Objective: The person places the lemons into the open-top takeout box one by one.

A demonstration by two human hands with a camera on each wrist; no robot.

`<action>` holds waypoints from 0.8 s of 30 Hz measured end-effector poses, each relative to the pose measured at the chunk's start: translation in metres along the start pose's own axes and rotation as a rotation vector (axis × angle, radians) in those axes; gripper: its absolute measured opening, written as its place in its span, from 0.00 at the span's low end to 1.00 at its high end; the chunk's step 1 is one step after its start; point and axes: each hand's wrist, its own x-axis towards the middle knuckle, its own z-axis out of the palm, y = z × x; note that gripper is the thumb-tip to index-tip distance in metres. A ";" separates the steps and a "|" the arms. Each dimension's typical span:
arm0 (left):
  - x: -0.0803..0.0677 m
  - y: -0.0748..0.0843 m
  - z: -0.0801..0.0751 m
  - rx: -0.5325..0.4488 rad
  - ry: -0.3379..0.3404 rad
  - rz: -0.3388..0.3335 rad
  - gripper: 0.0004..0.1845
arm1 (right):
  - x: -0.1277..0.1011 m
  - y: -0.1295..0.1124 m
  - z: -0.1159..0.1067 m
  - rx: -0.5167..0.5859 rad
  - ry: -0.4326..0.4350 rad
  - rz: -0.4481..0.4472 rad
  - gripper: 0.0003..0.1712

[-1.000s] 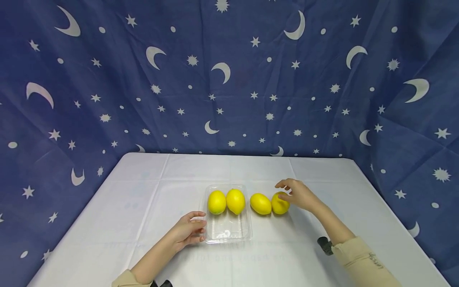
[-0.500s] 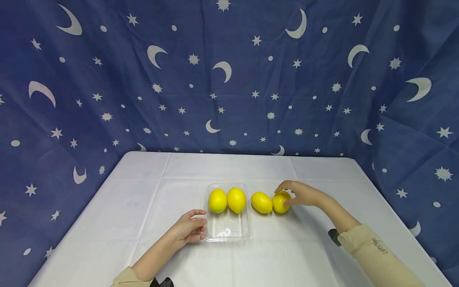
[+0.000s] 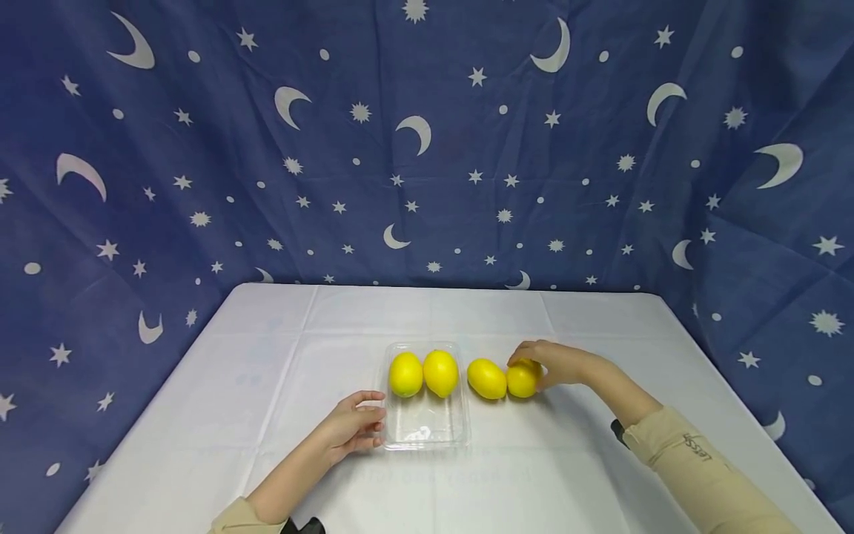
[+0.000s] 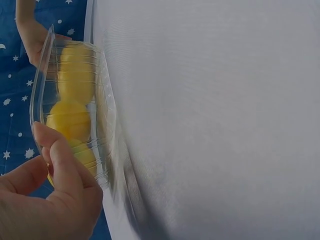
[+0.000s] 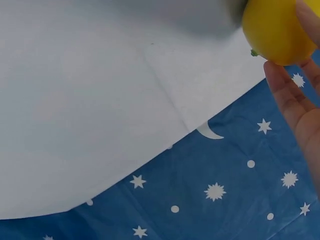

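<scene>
A clear plastic tray [image 3: 427, 434] sits mid-table with two yellow lemons [image 3: 405, 374] [image 3: 440, 373] in its far half. My left hand [image 3: 375, 423] grips the tray's left rim; in the left wrist view the left hand [image 4: 52, 162] pinches the tray wall [image 4: 102, 125], with the lemons [image 4: 70, 120] showing through it. Right of the tray lie two more lemons, one [image 3: 486, 378] untouched. My right hand [image 3: 534, 363] curls over the rightmost lemon [image 3: 520, 382]. The right wrist view shows that lemon [image 5: 275, 30] against my fingers [image 5: 292, 100].
A white cloth covers the table [image 3: 267, 356], whose far edge meets a blue backdrop [image 3: 427, 148] printed with moons and stars. The near half of the tray holds no fruit. A dark wrist strap [image 3: 617, 430] shows by my right sleeve.
My right hand has lowered from hovering at the rightmost lemon to closing its fingers over it. The left hand and tray have stayed put.
</scene>
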 end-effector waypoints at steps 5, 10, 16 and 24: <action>0.001 0.000 0.002 -0.010 0.031 -0.006 0.23 | -0.002 0.002 0.002 0.010 0.000 0.003 0.27; 0.002 0.000 0.003 -0.016 0.037 -0.006 0.22 | -0.005 0.004 0.002 0.028 -0.015 0.011 0.28; 0.003 0.001 0.004 -0.025 0.032 0.001 0.22 | -0.006 0.004 0.004 0.018 -0.036 0.030 0.28; 0.004 0.000 0.005 -0.024 0.031 0.001 0.21 | -0.008 0.006 0.011 0.017 -0.008 0.044 0.26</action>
